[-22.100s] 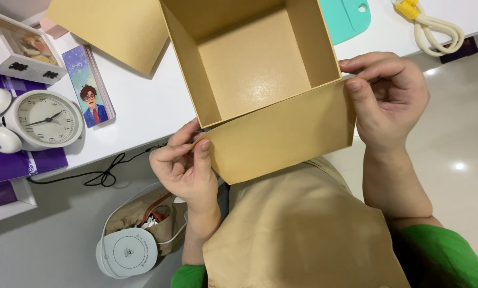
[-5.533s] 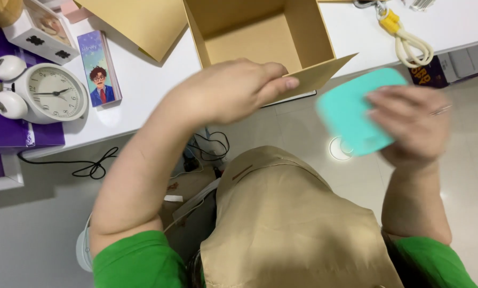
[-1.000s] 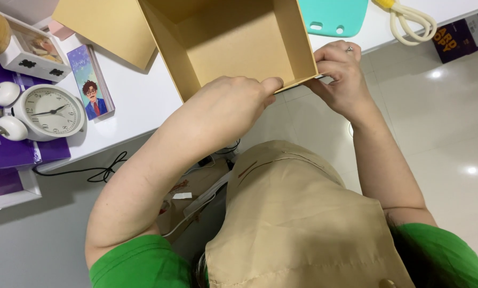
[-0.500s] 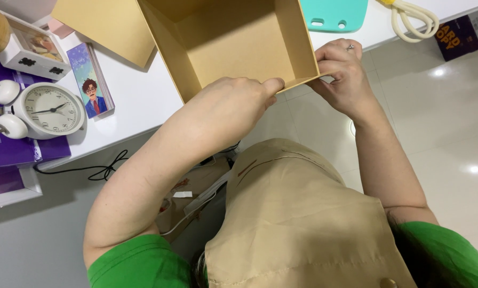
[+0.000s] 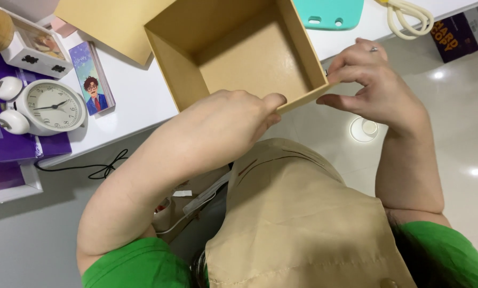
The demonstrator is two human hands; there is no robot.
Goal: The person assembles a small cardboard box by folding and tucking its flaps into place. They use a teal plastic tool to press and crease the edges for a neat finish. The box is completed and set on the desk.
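An open tan cardboard box [image 5: 233,53], empty inside, rests partly over the near edge of the white table [image 5: 137,101]. My left hand [image 5: 225,125] wraps over the box's near wall from below. My right hand [image 5: 369,80] pinches the box's near right corner between thumb and fingers; a ring shows on one finger. A tan apron over green sleeves fills the lower part of the view.
The box's tan lid [image 5: 108,21] lies behind it at the left. A turquoise flat board [image 5: 332,12] and a cream cable [image 5: 409,13] lie at the back right. A white twin-bell alarm clock [image 5: 49,106], a picture card [image 5: 92,80], a small white frame [image 5: 36,45] and purple boxes [image 5: 15,146] sit left.
Within the last second the box and both hands have barely shifted. Several seconds ago my right hand held the turquoise board; it now lies on the table and the hand grips the box corner.
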